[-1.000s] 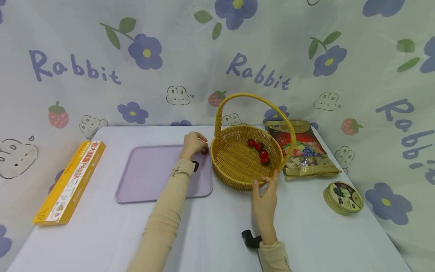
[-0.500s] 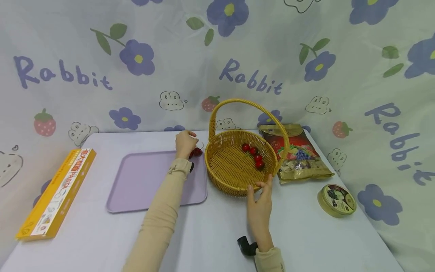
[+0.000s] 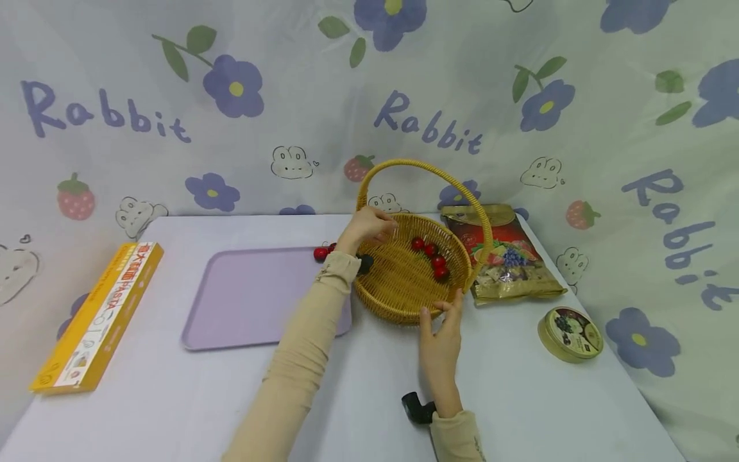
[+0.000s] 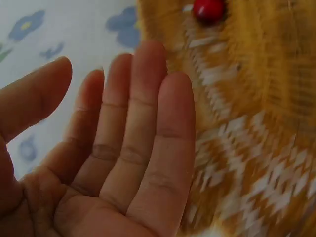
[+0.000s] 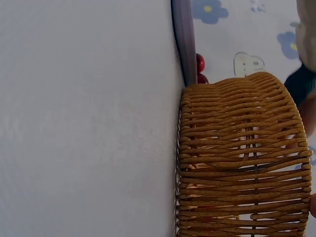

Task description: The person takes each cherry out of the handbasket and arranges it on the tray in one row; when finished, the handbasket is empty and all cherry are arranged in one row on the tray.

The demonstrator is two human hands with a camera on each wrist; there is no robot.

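A woven yellow basket (image 3: 398, 295) with a tall handle stands right of a purple tray (image 3: 254, 301). Several red cherries (image 3: 432, 254) lie inside it at the far right. Two more cherries (image 3: 321, 252) lie at the tray's far right corner. My left hand (image 3: 378, 226) hovers over the basket's far left rim. In the left wrist view that hand (image 4: 123, 98) is empty, its fingers straight, above the basket weave (image 4: 256, 123) and one cherry (image 4: 208, 7). My right hand (image 3: 441, 309) touches the basket's near rim with straight fingers. The right wrist view shows the basket wall (image 5: 242, 158).
A yellow pasta box (image 3: 98, 314) lies at the table's left edge. A snack bag (image 3: 502, 253) sits right of the basket and a round tin (image 3: 570, 332) lies nearer, at the right. A patterned cloth hangs behind the table.
My left hand has let go of the cherries at the tray's far right corner and moved right, over the basket. The right hand stays at the basket's near rim.
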